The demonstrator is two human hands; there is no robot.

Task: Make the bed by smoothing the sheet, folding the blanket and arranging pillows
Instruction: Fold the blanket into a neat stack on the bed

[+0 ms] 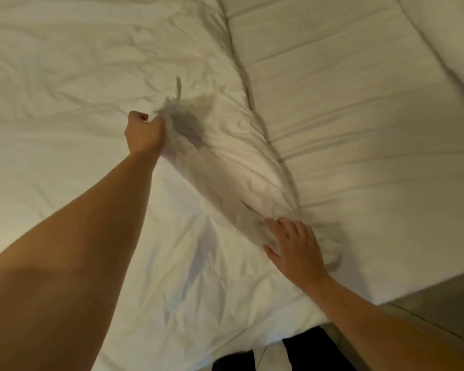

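A white, wrinkled blanket (pixel 78 76) covers the left and middle of the bed. Its edge runs diagonally down to the near corner. My left hand (pixel 145 132) is stretched far out, fist closed on a bunched fold of the blanket that it lifts a little. My right hand (pixel 296 250) lies flat with fingers spread on the blanket's edge near the bed's near side. To the right the white sheet (pixel 359 116) on the mattress lies bare, with long shallow creases. A white pillow (pixel 456 36) shows partly at the top right corner.
The bed's near edge runs along the lower right, with grey floor (pixel 439 303) beyond it. My dark trouser legs (pixel 306 354) stand at the bottom against the bed.
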